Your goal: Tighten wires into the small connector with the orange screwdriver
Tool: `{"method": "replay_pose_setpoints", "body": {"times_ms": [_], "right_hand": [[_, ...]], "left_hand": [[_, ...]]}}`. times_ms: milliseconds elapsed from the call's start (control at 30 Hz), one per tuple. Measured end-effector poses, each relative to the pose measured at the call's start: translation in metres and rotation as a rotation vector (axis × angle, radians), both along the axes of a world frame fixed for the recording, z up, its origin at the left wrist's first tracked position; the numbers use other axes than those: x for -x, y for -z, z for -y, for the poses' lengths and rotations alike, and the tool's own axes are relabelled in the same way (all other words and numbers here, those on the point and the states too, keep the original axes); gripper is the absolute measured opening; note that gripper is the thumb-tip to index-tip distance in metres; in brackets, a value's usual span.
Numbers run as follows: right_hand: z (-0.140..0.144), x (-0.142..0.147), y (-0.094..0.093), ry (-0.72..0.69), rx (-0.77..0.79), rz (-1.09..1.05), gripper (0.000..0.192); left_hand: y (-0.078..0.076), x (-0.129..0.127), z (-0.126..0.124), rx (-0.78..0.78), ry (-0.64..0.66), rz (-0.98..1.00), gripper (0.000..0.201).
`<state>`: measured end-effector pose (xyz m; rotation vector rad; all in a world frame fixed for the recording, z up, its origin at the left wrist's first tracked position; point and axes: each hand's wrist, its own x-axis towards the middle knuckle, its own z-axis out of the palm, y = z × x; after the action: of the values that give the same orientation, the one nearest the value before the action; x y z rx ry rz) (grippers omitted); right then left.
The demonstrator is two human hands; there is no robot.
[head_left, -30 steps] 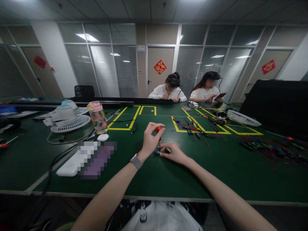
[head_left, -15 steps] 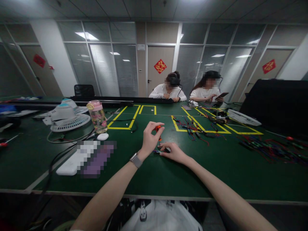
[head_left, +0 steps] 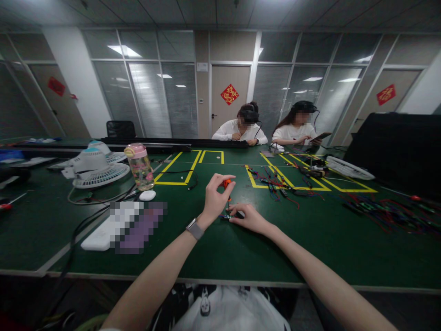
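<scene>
Pink-lidded bottle [head_left: 140,169] stands beyond and left of the left hand [head_left: 217,193], which grips an upright orange-handled screwdriver [head_left: 227,183]; beneath it, a small electronic part [head_left: 226,217] is held against the table [head_left: 241,257] by the right hand [head_left: 252,219]; tangled wires [head_left: 274,187] lie beyond, farther right.

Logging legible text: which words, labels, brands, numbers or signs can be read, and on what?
"福": right-hand red sign, on a door.
Seemingly "招财进宝": red diamond, middle door.
Too blurred: left-hand red sign.
Too small: white wall plate; any marking on the small part at the right hand.
</scene>
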<state>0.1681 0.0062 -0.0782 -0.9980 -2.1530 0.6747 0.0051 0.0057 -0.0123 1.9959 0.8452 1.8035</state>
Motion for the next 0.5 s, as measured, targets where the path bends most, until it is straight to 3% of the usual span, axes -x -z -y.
{"method": "replay_pose_setpoints", "body": {"times_ms": [100,333,500], "right_hand": [[-0.0003,-0.0008,0.001,0.003,0.0,0.0,0.007],[-0.0004,-0.0007,0.0004,0.004,-0.007,0.004,0.007],[-0.0004,-0.001,0.0002,0.002,-0.005,0.015,0.006]], "left_hand": [[-0.0016,0.0011,0.0004,0.006,-0.008,-0.001,0.014],[-0.0025,0.0011,0.0008,0.066,0.128,-0.009,0.031],[-0.0003,0.0004,-0.0018,0.004,0.027,-0.001,0.019]]}}
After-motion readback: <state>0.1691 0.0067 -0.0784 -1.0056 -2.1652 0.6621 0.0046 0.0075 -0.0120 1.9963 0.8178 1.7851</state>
